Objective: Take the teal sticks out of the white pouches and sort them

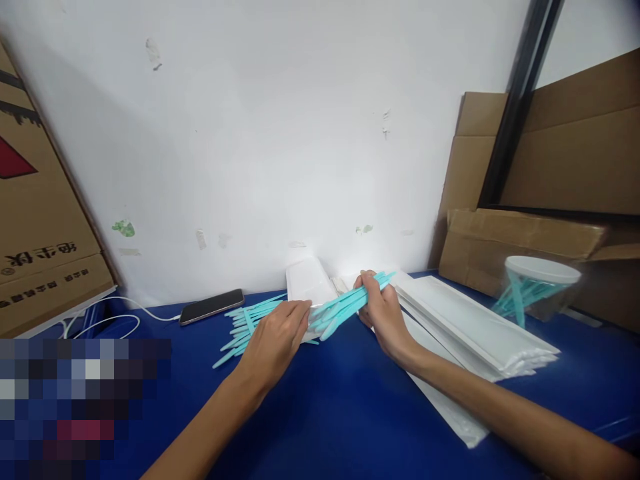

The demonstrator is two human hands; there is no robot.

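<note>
At five o'clock on my feed, the right hand (381, 312) clasps the turquoise sticks (345, 307), the left hand (280, 337), at seven, pinches clear plastic (309, 329) at their lower ends, and I'd square the tips, moving gently lest the film snag.

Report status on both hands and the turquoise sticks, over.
Left hand holding clear plastic. Right hand gripping turquoise sticks, ends at the plastic. Loose sticks beside left hand, phone farther left; neither seems blocking.

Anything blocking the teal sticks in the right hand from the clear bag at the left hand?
Nothing visible. The teal sticks in the right hand already overlap the clear bag at the left hand in this view; whether their ends are inside is unclear.
</note>
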